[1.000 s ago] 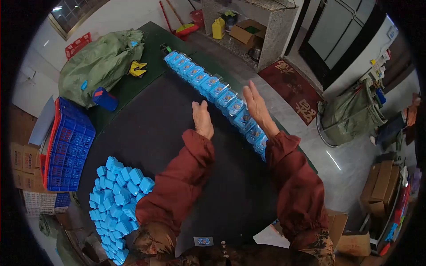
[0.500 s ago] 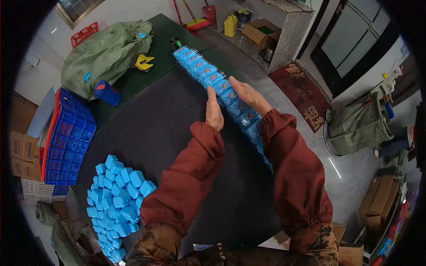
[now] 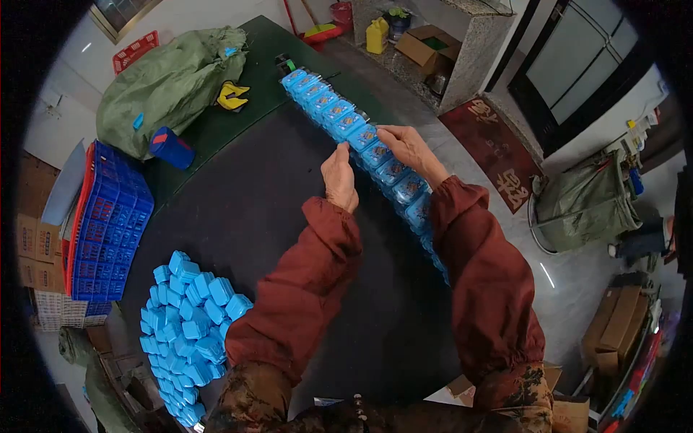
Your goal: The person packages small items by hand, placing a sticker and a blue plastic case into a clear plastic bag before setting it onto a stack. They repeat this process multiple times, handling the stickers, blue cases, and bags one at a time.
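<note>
A long row of small light-blue plastic boxes with printed pictures on top (image 3: pixel 339 112) runs slantwise over the table. Around the middle of this row are both my hands, one on each side. My left hand (image 3: pixel 339 177) is at the near left side, fingers curled in and thumb tip against a box. From the right, my right hand (image 3: pixel 411 153) bends its fingers over the edge of a box, fingertips on its top. The undersides of the fingers are hidden. A heap of plain light-blue boxes (image 3: pixel 189 317) lies at the left, beside my left sleeve.
The dark table (image 3: pixel 245 195) carries a green sack (image 3: pixel 170 90), a blue cup (image 3: pixel 172 148) and a yellow-and-black object (image 3: pixel 232 95). A black device (image 3: pixel 285 65) stands at the row's far end. Blue crates (image 3: pixel 112 224) are stacked at the left edge.
The fingers of both hands have curled in from a straighter pose. My left hand has shifted slightly left and my right hand has bent onto the row.
</note>
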`<state>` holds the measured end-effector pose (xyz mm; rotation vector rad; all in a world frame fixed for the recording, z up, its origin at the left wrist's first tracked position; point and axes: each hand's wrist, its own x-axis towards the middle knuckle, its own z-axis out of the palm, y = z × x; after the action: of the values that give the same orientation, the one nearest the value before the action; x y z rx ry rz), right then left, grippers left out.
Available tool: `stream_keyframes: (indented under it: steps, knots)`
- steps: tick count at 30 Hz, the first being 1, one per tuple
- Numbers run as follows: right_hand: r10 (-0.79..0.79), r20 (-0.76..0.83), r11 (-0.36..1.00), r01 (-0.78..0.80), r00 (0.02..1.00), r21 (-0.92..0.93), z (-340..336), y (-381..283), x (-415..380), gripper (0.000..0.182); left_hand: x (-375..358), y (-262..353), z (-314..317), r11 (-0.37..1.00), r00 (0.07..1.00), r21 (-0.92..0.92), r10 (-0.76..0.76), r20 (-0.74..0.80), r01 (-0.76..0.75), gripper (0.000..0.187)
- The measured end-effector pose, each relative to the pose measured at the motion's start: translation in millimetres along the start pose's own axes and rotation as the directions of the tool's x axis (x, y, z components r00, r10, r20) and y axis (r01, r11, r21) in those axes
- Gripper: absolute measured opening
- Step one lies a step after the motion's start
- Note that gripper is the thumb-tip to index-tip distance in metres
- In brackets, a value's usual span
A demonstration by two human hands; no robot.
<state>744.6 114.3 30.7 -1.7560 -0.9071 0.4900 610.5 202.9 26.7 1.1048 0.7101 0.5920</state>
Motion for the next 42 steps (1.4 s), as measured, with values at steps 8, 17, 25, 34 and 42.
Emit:
stream_keyframes:
  steps: [8,17,25,34,42]
  knots:
    - [-0.043,-0.012,0.983,0.040,0.999,-0.182,1.5,5.1,2.2,0.045,21.2,-16.8,-3.1,0.998,0.991,0.003,0.055,-0.124,-0.055,0.029]
    - [0.038,0.014,0.971,-0.034,0.999,-0.237,0.6,3.4,6.2,0.046,23.1,-4.8,11.8,0.985,0.972,0.161,0.100,-0.214,-0.066,0.020]
    - [0.017,-0.010,0.970,-0.019,1.000,-0.241,2.5,5.3,6.1,0.048,27.3,-7.5,9.9,0.990,0.980,0.024,0.141,-0.138,-0.139,0.021]
    - [0.073,-0.019,0.977,-0.076,0.997,-0.201,2.4,6.4,6.0,0.052,28.6,-11.3,6.3,0.990,0.981,0.025,0.143,-0.130,-0.141,0.017]
    - [0.116,0.052,0.962,-0.100,0.992,-0.254,-3.7,-5.6,0.6,0.064,28.3,-10.4,3.2,0.991,0.981,0.064,0.130,-0.146,-0.122,0.013]
